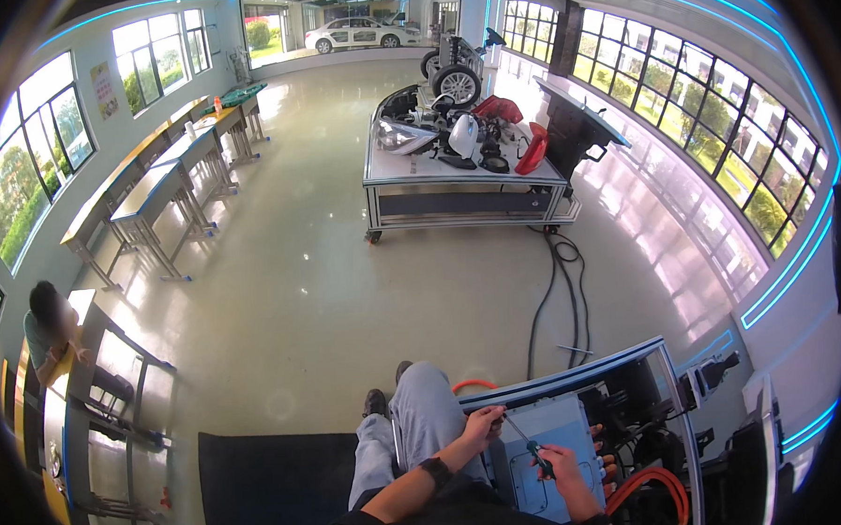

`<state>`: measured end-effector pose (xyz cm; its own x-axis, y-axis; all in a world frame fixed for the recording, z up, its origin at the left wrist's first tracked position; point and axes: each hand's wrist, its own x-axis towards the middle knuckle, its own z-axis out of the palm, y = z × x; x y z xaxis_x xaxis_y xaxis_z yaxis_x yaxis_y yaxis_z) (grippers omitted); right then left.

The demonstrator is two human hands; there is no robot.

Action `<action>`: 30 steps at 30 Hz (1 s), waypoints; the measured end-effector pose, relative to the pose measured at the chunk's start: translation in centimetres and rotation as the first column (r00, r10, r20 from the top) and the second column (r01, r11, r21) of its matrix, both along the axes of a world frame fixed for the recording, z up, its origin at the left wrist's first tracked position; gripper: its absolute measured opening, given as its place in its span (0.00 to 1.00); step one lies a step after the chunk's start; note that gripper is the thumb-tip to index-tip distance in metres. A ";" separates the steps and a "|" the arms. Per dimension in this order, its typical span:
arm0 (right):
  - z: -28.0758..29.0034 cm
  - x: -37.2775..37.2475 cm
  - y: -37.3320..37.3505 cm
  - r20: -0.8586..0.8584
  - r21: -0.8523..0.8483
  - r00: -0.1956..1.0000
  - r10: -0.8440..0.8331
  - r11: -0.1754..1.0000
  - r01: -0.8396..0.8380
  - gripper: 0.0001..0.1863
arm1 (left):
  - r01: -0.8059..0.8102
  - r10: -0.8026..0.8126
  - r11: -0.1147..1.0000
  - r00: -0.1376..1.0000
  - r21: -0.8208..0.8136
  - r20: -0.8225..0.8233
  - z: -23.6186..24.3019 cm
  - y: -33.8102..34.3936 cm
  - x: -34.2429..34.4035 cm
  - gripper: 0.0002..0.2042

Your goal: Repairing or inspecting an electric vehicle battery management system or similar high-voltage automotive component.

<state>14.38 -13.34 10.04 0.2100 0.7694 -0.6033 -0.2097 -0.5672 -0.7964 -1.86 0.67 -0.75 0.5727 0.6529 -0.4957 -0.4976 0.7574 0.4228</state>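
Observation:
My right hand (563, 465) is wrapped around the dark handle of a screwdriver (518, 429), whose thin shaft slants up and left. At the far end of that shaft, the fingers of my left hand (482, 427) are pinched together close to the tip. Whatever they hold is too small to make out. Both hands are above a light blue-grey metal box (551, 416) with a raised panel on its top. The box sits inside an aluminium-framed stand (575, 373), and orange cable (669, 481) loops beside my right forearm.
Ahead stands a wheeled workbench (469, 190) with car lamps and other parts. Black cables (555, 294) trail across the floor from it. A dark mat (261, 476) lies to my left. Beyond it, a person (53, 330) sits at a long table (69, 372). More tables (150, 194) line the left wall.

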 end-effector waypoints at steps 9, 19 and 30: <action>0.2 0.5 0.0 0.026 0.032 0.999 0.037 0.999 -0.038 0.13 | 0.061 -0.060 0.998 0.996 -0.016 0.058 -0.1 0.1 0.0 0.07; 0.1 2.8 0.2 0.229 -0.035 0.968 0.102 0.995 -0.096 0.14 | 0.251 -0.246 0.961 0.968 0.117 -0.059 -1.0 0.0 0.3 0.07; 3.1 4.7 1.0 0.488 -0.026 0.813 0.316 0.937 -0.348 0.13 | 0.325 -0.322 0.937 0.946 0.127 -0.045 -0.1 -0.1 0.1 0.09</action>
